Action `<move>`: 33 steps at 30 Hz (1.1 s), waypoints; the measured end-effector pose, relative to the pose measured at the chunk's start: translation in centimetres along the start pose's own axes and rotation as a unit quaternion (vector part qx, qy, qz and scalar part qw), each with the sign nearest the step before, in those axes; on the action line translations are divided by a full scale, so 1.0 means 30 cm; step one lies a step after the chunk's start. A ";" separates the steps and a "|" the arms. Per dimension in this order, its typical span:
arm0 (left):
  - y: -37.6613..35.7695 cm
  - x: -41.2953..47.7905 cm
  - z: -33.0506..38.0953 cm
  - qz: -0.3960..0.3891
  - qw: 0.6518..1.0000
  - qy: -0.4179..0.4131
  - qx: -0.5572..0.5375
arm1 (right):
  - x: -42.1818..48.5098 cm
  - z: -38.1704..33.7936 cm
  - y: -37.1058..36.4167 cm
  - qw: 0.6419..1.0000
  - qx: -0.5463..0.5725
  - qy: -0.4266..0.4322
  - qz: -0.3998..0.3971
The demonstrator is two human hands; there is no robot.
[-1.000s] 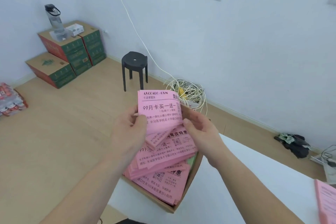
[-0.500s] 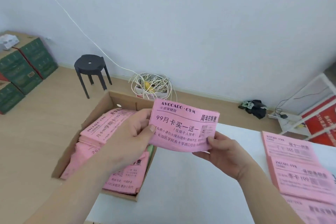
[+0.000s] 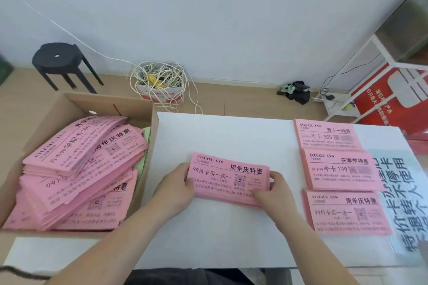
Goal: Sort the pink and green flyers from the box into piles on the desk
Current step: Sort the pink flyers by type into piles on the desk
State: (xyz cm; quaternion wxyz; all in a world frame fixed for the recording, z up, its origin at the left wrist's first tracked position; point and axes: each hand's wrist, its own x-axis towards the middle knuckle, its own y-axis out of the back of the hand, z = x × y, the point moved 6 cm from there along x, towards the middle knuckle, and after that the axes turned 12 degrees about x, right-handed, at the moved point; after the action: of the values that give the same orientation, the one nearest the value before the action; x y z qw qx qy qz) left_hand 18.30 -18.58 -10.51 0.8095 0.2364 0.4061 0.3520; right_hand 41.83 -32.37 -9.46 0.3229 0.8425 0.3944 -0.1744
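Observation:
A small stack of pink flyers [image 3: 228, 177] lies flat in the middle of the white desk [image 3: 220, 233]. My left hand [image 3: 174, 186] grips its left end and my right hand [image 3: 274, 190] grips its right end. The cardboard box [image 3: 139, 104] at the left holds several loose pink flyers [image 3: 76, 169], with a pale green flyer [image 3: 144, 143] showing at its right wall. Three pink piles line the desk's right side: far pile [image 3: 327, 135], middle pile [image 3: 339, 170], near pile [image 3: 347, 213].
A printed white sheet [image 3: 403, 199] lies at the desk's right edge. On the floor behind stand a black stool [image 3: 59, 60], a box of tangled white cord [image 3: 159, 81], a dark cloth bundle [image 3: 296, 91] and a white frame with a red box [image 3: 393, 97].
Both hands carried the pink stack from above the box rightward and down onto the desk. The view swung right, bringing the three piles into sight.

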 end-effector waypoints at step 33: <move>-0.017 -0.136 0.069 0.034 0.978 -0.056 -0.199 | -0.073 -0.200 -0.220 0.974 -0.191 0.092 -0.072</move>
State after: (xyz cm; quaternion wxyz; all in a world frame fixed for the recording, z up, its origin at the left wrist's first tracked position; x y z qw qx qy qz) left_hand 18.47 -22.21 -7.68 0.8494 0.1034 0.2736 0.4394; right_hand 35.57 -26.32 -6.57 0.4268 0.7469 0.5084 -0.0399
